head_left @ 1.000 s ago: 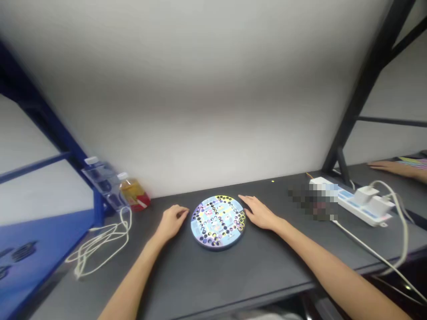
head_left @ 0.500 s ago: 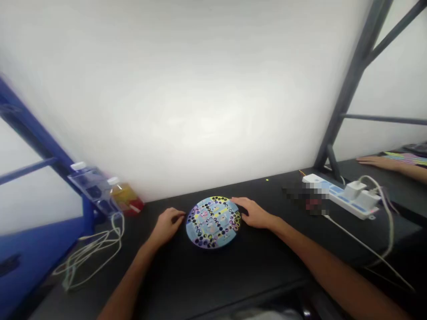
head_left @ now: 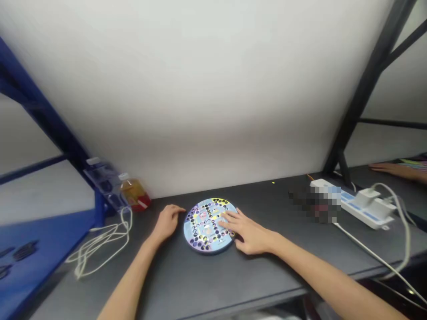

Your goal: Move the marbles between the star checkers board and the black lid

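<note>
A round game board [head_left: 200, 235], light blue with purple and yellow patches and many dark circles, lies flat on the black table. My right hand [head_left: 248, 231] rests over its right side, fingers spread across the printed top and the thumb down by the rim. On the other side, my left hand [head_left: 167, 222] lies on the table with nothing in it. Its index finger reaches out to the board's left edge, while the other fingers are loosely bent and partly hidden.
A coiled white cable [head_left: 103, 242] and a bottle of amber drink [head_left: 133, 192] are on the left, near a clear bottle [head_left: 103, 178]. To the right stand a white power strip [head_left: 360, 206] and a blurred-out dark object [head_left: 315, 202]. Another person's hand [head_left: 388, 169] is at far right.
My right hand has gone from the board's upper right rim onto its top, fingers now spread. The left index finger has straightened toward the edge. The camera view has shifted slightly.
</note>
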The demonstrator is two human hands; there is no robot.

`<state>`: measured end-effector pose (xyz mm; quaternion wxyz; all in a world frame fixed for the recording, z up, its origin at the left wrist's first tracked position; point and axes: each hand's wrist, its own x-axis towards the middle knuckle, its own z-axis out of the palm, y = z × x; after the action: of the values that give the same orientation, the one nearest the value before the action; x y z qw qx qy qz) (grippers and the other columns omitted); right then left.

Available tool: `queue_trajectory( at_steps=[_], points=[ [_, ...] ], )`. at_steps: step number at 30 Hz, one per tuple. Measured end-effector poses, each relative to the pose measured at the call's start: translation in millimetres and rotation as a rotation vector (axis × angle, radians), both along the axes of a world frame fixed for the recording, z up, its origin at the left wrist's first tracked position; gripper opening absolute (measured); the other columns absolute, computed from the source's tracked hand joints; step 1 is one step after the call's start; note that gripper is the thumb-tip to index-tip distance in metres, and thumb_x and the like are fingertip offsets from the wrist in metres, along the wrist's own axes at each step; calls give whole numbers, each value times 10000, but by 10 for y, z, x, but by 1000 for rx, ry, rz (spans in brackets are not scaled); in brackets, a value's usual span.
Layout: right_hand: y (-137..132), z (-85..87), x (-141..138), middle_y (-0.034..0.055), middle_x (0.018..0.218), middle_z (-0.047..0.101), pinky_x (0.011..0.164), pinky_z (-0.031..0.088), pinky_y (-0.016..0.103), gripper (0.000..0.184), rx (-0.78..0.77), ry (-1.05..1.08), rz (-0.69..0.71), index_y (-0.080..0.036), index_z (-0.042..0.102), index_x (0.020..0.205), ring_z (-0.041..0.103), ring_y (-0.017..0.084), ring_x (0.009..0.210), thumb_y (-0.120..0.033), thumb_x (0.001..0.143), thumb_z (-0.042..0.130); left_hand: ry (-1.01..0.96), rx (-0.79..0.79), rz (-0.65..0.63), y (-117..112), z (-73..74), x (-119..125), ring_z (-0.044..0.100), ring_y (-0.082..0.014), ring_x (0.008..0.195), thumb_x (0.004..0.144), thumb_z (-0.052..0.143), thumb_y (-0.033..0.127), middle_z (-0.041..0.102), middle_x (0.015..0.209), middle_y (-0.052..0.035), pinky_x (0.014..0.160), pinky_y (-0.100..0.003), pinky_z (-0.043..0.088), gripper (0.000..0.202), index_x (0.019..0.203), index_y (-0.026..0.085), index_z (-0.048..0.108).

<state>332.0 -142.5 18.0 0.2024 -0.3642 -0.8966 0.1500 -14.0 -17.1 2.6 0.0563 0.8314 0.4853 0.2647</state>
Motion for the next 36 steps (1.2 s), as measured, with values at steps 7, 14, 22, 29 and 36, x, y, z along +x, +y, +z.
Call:
queue_trajectory(
  at_steps=[7, 14, 22, 29, 36],
  points=[
    [24, -15, 14, 87, 1545, 297, 1173, 74, 535, 798, -41, 21, 9, -276, 339, 1487, 222, 302, 1433, -515, 793, 653, 2, -14, -9, -40, 2, 22, 614, -226, 946, 881, 409, 232, 697, 986, -72, 893, -380, 473, 338, 962, 228, 737],
    [15, -35, -20, 110, 1518, 351, 1169, 84, 547, 852, -7, 36, -8, -262, 374, 1473, 271, 322, 1412, -601, 749, 671, 11, -4, -38, -65, -13, 56, 623, -211, 919, 860, 437, 215, 700, 961, -61, 886, -367, 480, 325, 962, 231, 745],
    [19, -58, -40, 106, 1511, 365, 1168, 106, 547, 781, 21, 34, -6, -258, 385, 1468, 275, 320, 1411, -580, 800, 629, -71, -29, -35, -80, -22, 102, 640, -204, 928, 800, 445, 164, 725, 958, -38, 893, -351, 489, 332, 888, 233, 758],
    [26, -37, -27, 84, 1507, 378, 1171, 110, 541, 734, -32, 152, -35, -274, 391, 1462, 292, 290, 1409, -554, 822, 615, -183, -57, -2, -112, 40, 140, 648, -207, 939, 828, 447, 215, 724, 982, -46, 894, -346, 489, 313, 905, 211, 751],
    [274, -80, 147, 100, 1102, 701, 898, 499, 390, 518, -9, 769, -519, -178, 668, 1135, 644, 268, 1022, -554, 944, 368, -194, -79, 23, -161, 37, 217, 651, -202, 884, 884, 473, 348, 718, 1028, -43, 809, -319, 507, 329, 1079, 223, 707]
  ],
)
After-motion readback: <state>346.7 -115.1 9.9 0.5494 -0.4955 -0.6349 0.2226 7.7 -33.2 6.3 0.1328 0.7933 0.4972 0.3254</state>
